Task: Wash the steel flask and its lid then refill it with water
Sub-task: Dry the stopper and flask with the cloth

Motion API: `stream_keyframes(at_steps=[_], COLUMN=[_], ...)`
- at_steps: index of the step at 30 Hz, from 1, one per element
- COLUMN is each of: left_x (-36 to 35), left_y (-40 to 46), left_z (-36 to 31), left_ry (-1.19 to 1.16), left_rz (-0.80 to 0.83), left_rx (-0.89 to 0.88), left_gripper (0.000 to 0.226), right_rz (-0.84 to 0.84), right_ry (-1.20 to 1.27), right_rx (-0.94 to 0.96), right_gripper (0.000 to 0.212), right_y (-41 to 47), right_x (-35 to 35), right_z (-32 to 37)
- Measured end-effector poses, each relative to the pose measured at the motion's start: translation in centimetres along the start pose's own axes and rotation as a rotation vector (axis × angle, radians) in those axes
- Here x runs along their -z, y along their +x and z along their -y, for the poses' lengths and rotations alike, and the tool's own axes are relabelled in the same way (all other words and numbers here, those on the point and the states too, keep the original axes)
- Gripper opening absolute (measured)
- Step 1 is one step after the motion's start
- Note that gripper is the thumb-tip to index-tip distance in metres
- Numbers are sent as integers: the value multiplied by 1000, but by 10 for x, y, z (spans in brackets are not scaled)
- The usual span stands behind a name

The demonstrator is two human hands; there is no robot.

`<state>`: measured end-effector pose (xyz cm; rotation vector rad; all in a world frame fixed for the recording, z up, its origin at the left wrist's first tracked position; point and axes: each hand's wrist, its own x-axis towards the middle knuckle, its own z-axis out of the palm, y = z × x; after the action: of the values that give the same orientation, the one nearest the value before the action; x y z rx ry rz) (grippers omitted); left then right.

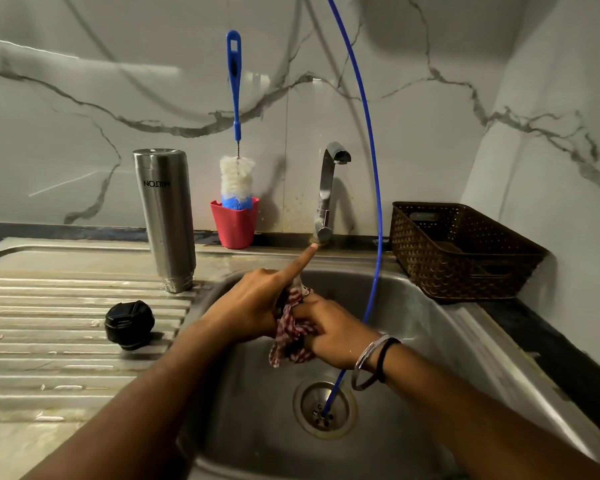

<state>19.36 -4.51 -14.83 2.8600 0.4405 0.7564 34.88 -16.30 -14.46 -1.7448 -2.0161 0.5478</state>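
Note:
The steel flask point(166, 216) stands upside down, mouth on the ribbed drainboard point(49, 341), left of the sink point(430, 327). Its black lid point(129, 324) lies on the drainboard in front of it. Over the basin both my hands hold a red-and-white checked cloth point(291, 336). My left hand point(253, 303) grips the cloth, its index finger stretched straight toward the base of the tap point(328, 192). My right hand point(333, 332), with bangles at the wrist, pinches the cloth from the right. No water runs from the tap.
A blue-handled bottle brush point(237, 161) stands in a red cup point(235, 223) against the marble wall. A thin blue tube point(371, 168) curves down into the sink drain point(324, 408). A brown woven basket point(461, 251) sits right of the tap.

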Motion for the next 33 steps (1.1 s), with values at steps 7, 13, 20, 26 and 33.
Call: stream_keyframes(at_steps=[7, 13, 20, 26, 33], left_x=[2, 8, 10, 2, -3], left_y=[2, 6, 9, 1, 5], left_z=[-17, -16, -6, 2, -10], left_ry=[177, 110, 56, -6, 205], left_rz=[-133, -127, 187, 118, -78], left_rx=[-88, -40, 103, 109, 41], left_gripper=[119, 119, 138, 130, 113], right_rz=[-133, -250, -162, -160, -290], right_ry=[1459, 880, -661, -172, 1482], right_rx=[-361, -198, 390, 178, -420], right_gripper=[35, 17, 33, 27, 27], right_y=[-1, 2, 3, 11, 12], right_x=[14, 7, -1, -19, -11], right_z=[5, 10, -20, -14, 5])
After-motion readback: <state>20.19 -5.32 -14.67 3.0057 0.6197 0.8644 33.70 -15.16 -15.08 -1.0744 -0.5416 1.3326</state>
